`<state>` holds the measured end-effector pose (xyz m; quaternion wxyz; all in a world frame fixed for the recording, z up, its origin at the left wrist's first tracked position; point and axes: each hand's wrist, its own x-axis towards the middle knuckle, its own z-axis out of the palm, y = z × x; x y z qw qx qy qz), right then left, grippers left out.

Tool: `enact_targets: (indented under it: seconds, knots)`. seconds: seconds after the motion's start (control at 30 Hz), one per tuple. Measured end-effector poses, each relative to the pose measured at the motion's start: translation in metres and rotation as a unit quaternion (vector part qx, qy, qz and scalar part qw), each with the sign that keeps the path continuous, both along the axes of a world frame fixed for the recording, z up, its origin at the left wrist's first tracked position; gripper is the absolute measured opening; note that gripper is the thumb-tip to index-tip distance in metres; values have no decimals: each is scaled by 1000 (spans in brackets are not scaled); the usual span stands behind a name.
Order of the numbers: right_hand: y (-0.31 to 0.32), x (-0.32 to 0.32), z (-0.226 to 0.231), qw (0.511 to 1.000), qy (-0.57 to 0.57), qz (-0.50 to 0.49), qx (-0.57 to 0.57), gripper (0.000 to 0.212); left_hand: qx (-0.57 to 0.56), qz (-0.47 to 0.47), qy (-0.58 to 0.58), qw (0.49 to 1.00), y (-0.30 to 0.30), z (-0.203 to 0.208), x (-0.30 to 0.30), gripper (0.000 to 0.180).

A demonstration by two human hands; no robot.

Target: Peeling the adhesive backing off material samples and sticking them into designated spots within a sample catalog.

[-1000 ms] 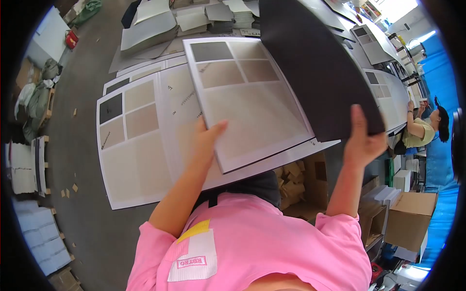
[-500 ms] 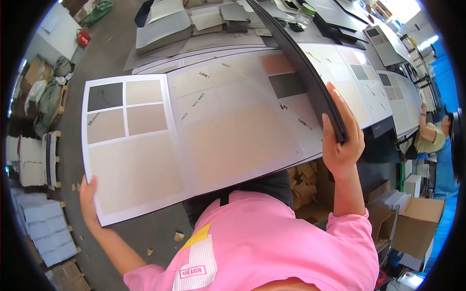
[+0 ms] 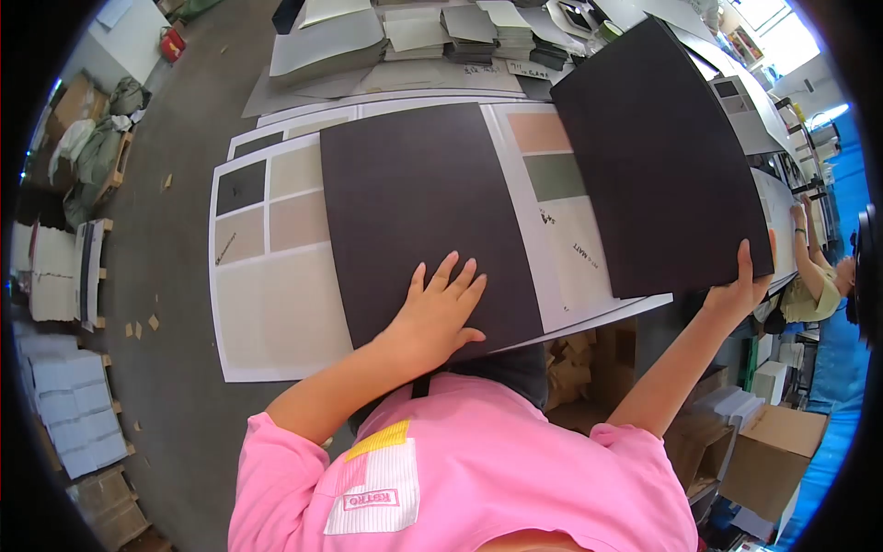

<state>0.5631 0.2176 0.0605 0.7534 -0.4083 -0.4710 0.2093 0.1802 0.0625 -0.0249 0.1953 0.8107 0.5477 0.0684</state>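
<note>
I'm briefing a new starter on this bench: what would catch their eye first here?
Probably the two big dark boards: one lies flat mid-table under the left hand, the other is lifted at the right, gripped at its lower edge by the right hand. Beneath them spread white sheets with colour swatches, and grey stacks line the table's far side.

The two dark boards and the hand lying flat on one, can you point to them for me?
Flat dark board [image 3: 414, 202], head view, its bare middle.
Lifted dark board [image 3: 658, 156], head view, its middle.
Left hand [image 3: 440, 313], head view, back of the hand.
</note>
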Motion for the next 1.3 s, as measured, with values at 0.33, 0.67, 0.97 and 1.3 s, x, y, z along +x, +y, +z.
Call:
enact_targets:
  seconds: [0.33,0.67,0.97,1.3]
  knots:
    - [-3,11,-13,994,98,-49,-28,41,-93,68,-241,964,69,33,-49,46]
    - [-39,-7,16,971,-193,-138,14,40,203,280,-170,923,239,-10,-194,36]
    - [-98,-94,19,855,-514,68,2,36,260,294,165,905,376,-68,-273,71]
    - [-90,-189,-77,619,-674,392,93,13,372,242,143,885,367,-65,-278,13]
